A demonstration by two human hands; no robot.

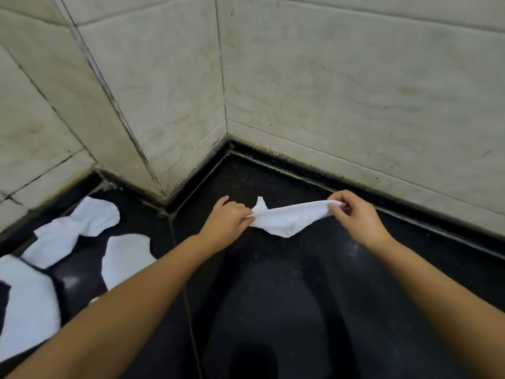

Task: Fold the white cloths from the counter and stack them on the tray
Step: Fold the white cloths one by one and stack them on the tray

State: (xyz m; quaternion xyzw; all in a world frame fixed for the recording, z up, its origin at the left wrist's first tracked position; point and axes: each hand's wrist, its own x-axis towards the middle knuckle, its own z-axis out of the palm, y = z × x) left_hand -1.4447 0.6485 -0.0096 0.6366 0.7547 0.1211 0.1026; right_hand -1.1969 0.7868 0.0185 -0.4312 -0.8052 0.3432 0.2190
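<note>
White soft terry cloth (287,221) hangs stretched over the black stone bench (287,283), left hand (222,225) and right hand (355,217) each pinching an end. Looks light and floppy, so holding the corners seems best. More white cloths (71,231) lie at left.

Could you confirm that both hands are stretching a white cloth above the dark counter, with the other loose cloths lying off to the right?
Not quite: the head view shows the other loose cloths lying to the left, not the right. The rest holds: the left hand and right hand each pinch an end of the white cloth, stretched between them above the dark counter.
</note>
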